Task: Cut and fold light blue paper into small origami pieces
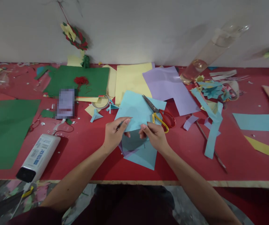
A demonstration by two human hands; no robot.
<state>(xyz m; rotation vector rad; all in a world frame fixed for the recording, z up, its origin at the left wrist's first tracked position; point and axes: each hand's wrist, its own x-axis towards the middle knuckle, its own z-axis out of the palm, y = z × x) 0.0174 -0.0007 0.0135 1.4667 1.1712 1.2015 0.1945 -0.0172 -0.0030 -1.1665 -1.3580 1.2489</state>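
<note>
Between my two hands is a light blue paper sheet (134,109), raised a little over the red table. My left hand (116,132) pinches its near left edge between thumb and fingers. At the near right edge, my right hand (154,134) is closed on the same sheet. Another light blue paper (144,157) lies beneath, partly shaded, with a bit of purple paper at its left side. Scissors (159,114) with red and yellow handles lie just beyond my right hand, blades pointing away to the left.
Yellow paper (132,78), purple paper (169,84) and green paper (92,81) lie at the back. A power bank (40,156) and phone (65,103) are left. To the right are a bottle (209,53), blue strips (213,134) and a pencil (211,147).
</note>
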